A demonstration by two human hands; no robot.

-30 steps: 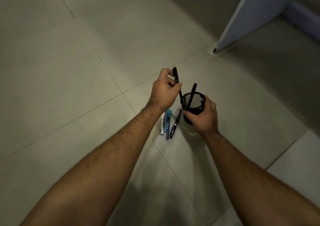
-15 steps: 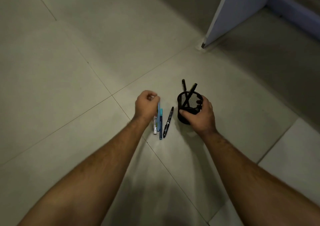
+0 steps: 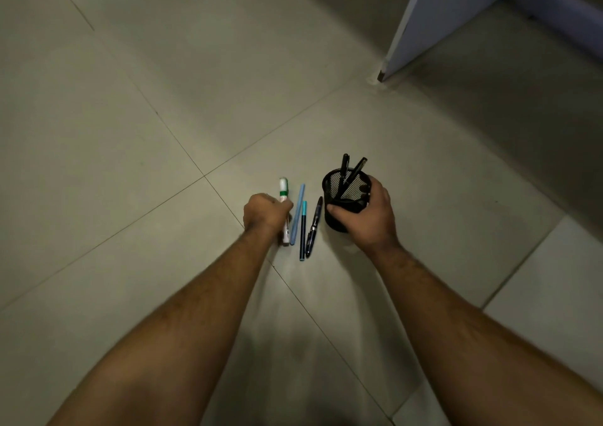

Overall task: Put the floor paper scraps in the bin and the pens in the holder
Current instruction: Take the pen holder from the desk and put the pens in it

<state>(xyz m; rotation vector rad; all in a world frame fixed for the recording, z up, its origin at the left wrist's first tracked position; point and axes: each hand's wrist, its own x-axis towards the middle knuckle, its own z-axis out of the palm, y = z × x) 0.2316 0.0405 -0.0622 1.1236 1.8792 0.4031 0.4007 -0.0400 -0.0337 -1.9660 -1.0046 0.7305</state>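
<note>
On the tiled floor (image 3: 137,105), beside the foot of a pale panel (image 3: 434,17), a person is clearing up loose pens. The right hand (image 3: 368,216) is gripping the black mesh holder (image 3: 346,197), which is standing upright on the floor, fingers wrapped round its wall. Two black pens (image 3: 350,169) are now leaning inside it, one more than a second ago, when the left hand was lowering that pen in. The left hand (image 3: 266,211) has since dropped to the floor and is closing on the white marker (image 3: 284,189), fingers curled round its middle. Lying just beside it, toward the holder, are a light-blue pen (image 3: 297,213), a teal pen (image 3: 303,229) and a black pen (image 3: 315,226), so four are waiting to go in. No paper scraps or bin are showing here.
</note>
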